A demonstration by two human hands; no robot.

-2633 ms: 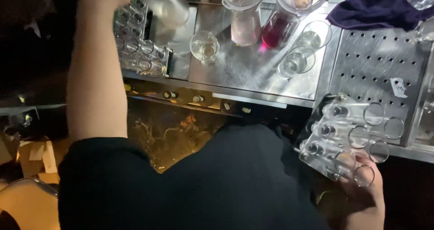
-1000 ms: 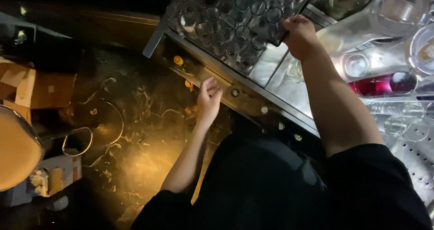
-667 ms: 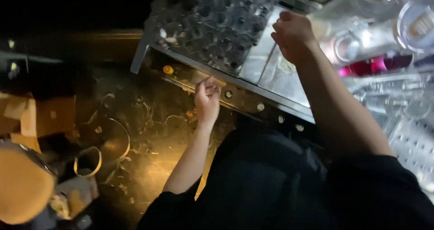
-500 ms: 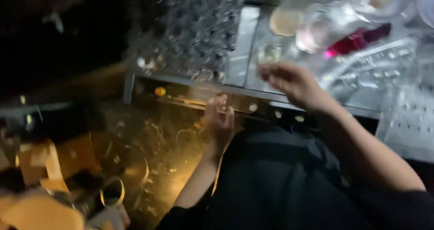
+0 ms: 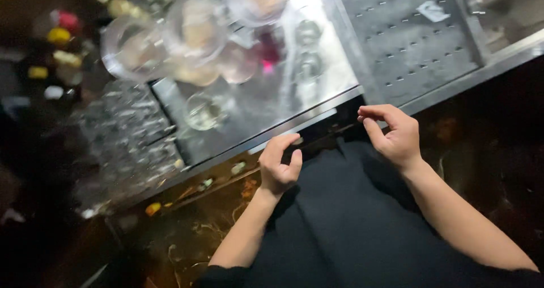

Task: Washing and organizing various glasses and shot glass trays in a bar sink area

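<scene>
Bench (image 5: 317, 118) edge is what both hands now sit at: the steel front lip runs just above the left hand (image 5: 280, 166) and just left of the right hand (image 5: 394, 135). Half a second ago the right hand was reaching out over the steel top toward the glasses and the left was pressed to the lip; now both have drawn back to the near edge, in front of the dark apron. Neither grip holds anything. The left fingers curl loosely with the thumb apart, close under the lip; the right fingers are bent inward, empty, near where the lip meets the perforated drain panel (image 5: 408, 39). Judging by this, the rack work to the left is let go. The rack of small glasses (image 5: 127, 135) lies blurred at the bench's left end, well apart from both hands. A short glass (image 5: 204, 111) stands mid-bench, with larger glass vessels (image 5: 192, 36) toward the far edge.
</scene>
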